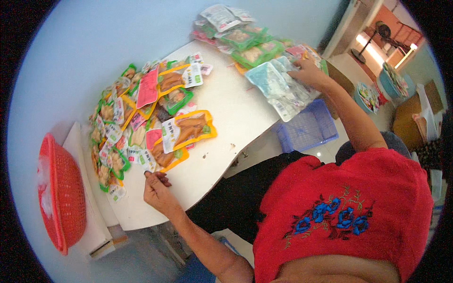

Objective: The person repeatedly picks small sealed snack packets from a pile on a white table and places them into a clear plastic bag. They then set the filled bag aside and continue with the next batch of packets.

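Note:
My left hand (158, 191) is at the near end of a heap of vacuum-sealed food packets (116, 116) on the white table. Its fingertips meet the white end of a yellow-edged packet (168, 155); whether they pinch it is unclear. Another yellow-edged packet (191, 129) with brown food lies just above. At the table's far right, my right hand (309, 72) grips the edge of a pale, shiny packet (279, 85), seen from its backing side and slightly blurred. Beside that hand stands a stack of green-edged packets (253, 53).
The white table (226, 102) has a curved front edge and meets a blue wall. A red plastic basket (65, 198) stands at the left. Below the table's right side is a purple crate (308, 127). Tubs of packets (393, 81), a cardboard box (410, 109) and a fan (382, 30) are farther right.

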The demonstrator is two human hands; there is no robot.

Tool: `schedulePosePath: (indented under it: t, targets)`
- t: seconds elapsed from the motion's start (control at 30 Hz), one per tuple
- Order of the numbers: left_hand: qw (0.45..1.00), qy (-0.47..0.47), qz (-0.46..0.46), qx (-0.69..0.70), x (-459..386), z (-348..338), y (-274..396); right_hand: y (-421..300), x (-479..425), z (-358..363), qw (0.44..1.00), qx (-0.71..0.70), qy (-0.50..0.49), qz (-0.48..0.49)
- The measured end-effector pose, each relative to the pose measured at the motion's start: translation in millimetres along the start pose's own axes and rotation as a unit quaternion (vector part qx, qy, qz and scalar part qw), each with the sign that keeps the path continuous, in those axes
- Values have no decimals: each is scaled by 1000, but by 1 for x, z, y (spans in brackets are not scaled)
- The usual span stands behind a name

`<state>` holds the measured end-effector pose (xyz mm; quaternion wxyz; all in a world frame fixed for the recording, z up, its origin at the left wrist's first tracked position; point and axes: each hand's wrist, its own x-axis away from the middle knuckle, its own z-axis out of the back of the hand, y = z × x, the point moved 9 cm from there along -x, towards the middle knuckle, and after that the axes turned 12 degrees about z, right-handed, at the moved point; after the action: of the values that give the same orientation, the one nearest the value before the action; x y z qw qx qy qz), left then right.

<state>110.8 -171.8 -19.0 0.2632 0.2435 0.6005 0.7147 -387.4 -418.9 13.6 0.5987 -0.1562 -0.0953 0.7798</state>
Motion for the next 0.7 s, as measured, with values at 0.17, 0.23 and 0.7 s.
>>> schedulePosePath:
  t: [0.17, 0.23, 0.7]
  targets:
    - [999, 1, 7, 34, -1, 2, -4, -36, 5, 8, 989, 133, 14, 60]
    - [999, -2, 11, 35, -1, 0, -2, -33, 5, 4, 988, 130, 20, 86]
    - [999, 12, -4, 38, 5, 4, 1, -210, 31, -19, 951, -123, 105, 265]
